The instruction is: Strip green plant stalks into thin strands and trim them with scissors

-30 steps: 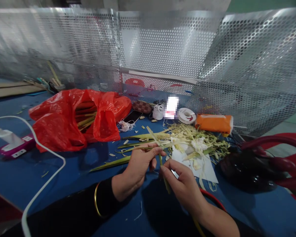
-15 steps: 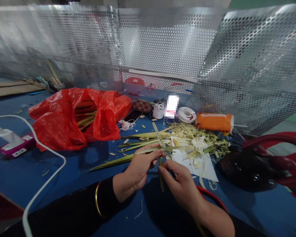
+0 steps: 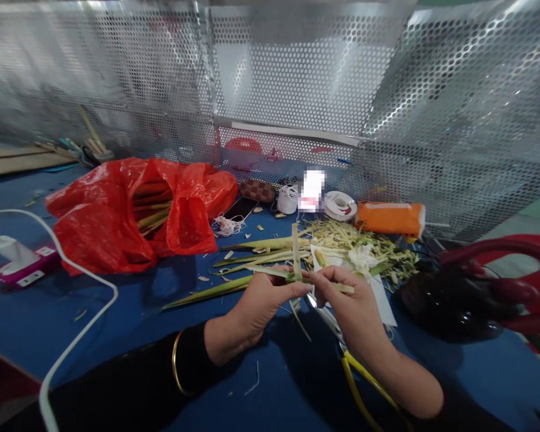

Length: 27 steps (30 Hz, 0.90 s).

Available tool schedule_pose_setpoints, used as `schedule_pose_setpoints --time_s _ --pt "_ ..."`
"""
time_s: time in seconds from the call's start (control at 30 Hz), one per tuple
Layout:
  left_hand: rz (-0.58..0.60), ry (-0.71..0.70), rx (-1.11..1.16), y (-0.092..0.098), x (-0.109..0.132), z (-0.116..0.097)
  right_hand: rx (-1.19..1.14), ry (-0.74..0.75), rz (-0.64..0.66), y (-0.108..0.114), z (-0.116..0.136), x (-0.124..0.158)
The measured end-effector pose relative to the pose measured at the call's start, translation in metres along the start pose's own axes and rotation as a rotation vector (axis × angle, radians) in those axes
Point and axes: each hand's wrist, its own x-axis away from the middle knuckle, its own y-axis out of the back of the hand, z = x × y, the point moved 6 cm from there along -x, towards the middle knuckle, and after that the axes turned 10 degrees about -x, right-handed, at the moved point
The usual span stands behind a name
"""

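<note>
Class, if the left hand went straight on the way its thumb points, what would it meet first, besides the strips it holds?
Probably the right hand, close beside the left hand at the pale strips; exact depth is unclear.

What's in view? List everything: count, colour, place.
Leaf strips: several, green, held
Stalks: several, green, centre
Shavings: many, greenish, centre
Paper: one, white, centre
Tool: one, silver-yellow, foreground
Bag: one, red, left
Power strip: one, purple, left
Cable: one, white, left
Thread: two bundles, white, rear
Flat slab: one, black, rear
Case: one, brown, rear
Spool: one, white, rear
Packet: one, orange, right
Appliance: one, dark, right
Screen: one, silver, back
Table: one, blue, beneath
Bracelet: one, gold, left wrist
Left hand, right hand: two, black-sleeved, centre
</note>
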Motion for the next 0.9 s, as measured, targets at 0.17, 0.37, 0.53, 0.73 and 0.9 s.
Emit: schedule_pose_setpoints --time_s 0.17,0.37,0.53,0.73,0.9 --pt "-0.119 -0.019 -0.289 0.009 -0.001 -0.002 0.054 0.025 0.005 -0.001 -0.001 0.002" --pt "-0.138 0.044 -0.314 0.012 -0.001 -0.007 0.057 0.003 0.002 0.008 0.002 -0.002" --pt "-0.084 0.107 -0.156 0.008 -0.002 -0.004 0.057 -0.002 -0.008 0.008 0.000 -0.003" --pt "-0.107 0.168 -0.181 0.015 -0.003 0.000 0.209 0.013 0.172 0.014 0.013 -0.016" --pt "0.001 0.215 -0.228 0.010 -0.001 0.006 0.194 -0.069 0.271 0.018 0.014 -0.024"
